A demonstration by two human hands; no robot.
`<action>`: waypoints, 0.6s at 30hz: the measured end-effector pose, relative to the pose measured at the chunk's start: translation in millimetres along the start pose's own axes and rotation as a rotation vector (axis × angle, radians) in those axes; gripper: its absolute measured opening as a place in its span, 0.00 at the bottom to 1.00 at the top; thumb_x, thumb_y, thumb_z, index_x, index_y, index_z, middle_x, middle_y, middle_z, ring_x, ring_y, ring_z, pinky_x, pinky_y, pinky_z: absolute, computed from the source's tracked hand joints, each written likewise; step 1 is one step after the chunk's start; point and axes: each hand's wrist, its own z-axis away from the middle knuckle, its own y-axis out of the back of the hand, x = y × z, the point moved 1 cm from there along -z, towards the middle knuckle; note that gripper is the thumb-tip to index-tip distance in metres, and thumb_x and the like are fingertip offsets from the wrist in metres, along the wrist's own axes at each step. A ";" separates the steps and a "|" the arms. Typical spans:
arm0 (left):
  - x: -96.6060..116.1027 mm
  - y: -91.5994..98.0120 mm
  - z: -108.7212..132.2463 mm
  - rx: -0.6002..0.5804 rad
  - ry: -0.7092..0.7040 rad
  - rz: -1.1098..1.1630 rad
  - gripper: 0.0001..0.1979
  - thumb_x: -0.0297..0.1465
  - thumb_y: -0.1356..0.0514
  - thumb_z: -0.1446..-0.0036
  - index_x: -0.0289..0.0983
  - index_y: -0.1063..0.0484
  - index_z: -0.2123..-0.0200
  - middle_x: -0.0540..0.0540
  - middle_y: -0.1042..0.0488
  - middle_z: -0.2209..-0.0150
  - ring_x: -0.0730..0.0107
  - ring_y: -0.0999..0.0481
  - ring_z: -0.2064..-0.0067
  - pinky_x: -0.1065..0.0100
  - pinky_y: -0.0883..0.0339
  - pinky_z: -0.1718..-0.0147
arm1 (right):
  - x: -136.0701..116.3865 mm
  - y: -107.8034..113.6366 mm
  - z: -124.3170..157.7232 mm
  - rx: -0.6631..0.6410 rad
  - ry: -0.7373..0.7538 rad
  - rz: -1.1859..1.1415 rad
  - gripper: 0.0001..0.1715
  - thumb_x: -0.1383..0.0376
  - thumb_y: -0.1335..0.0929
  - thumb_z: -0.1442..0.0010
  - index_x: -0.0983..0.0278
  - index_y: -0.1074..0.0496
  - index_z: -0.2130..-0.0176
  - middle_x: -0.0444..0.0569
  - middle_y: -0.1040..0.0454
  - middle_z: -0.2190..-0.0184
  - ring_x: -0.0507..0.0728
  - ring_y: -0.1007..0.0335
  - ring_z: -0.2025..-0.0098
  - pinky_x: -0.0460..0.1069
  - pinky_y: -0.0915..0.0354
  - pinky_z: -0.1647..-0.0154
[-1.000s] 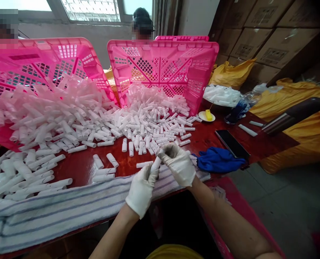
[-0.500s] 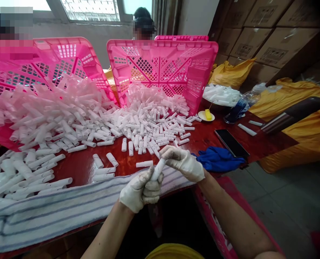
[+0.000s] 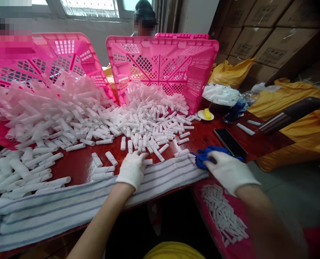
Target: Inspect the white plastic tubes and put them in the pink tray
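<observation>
My left hand (image 3: 131, 169), in a white glove, reaches over the striped towel's far edge. Its fingers close over one end of a white tube (image 3: 148, 162) on the red table; the fingertips are partly hidden. To the right, my gloved right hand (image 3: 228, 171) hovers by a crumpled blue cloth (image 3: 203, 158), slightly blurred, fingers apart and nothing visible in them. Another white tube (image 3: 181, 153) lies between the hands beside the striped towel (image 3: 173, 172). Beyond my left hand spreads a heap of white tubes (image 3: 149, 122).
Pink crates (image 3: 162, 41) stand tipped behind the heaps. A phone (image 3: 230, 142), a small plate with a yellow piece (image 3: 207, 114), a bottle (image 3: 235, 109) and a dark cylinder (image 3: 292, 113) are at right. Below the table edge, several tubes (image 3: 221, 212) lie on a pink surface.
My hands have parted; the tube held between them is no longer there. My left hand moved left and forward onto a tube on the table, my right hand moved right, uncovering tubes below.
</observation>
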 end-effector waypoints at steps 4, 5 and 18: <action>-6.4 -8.0 -9.3 -0.020 0.081 0.089 0.17 0.30 0.45 0.45 0.40 0.30 0.51 0.40 0.27 0.58 0.58 0.27 0.58 0.63 0.36 0.58 | -70.8 -51.0 -24.4 -0.175 0.226 -0.120 0.14 0.55 0.35 0.45 0.59 0.29 0.61 0.49 0.25 0.65 0.56 0.30 0.66 0.48 0.40 0.66; -7.1 -7.2 -7.8 0.040 0.133 0.154 0.18 0.31 0.45 0.45 0.40 0.31 0.50 0.41 0.27 0.58 0.60 0.27 0.59 0.63 0.36 0.58 | -88.7 -64.2 -29.0 -0.198 0.273 -0.101 0.15 0.56 0.34 0.46 0.59 0.29 0.59 0.49 0.25 0.64 0.56 0.30 0.64 0.48 0.40 0.65; 21.3 16.5 17.9 0.023 0.618 1.747 0.29 0.29 0.28 0.67 0.37 0.40 0.62 0.49 0.27 0.68 0.74 0.25 0.67 0.73 0.33 0.63 | -124.0 -86.9 -20.7 -0.060 0.108 -1.512 0.18 0.61 0.29 0.54 0.62 0.40 0.66 0.40 0.35 0.72 0.48 0.36 0.77 0.43 0.38 0.77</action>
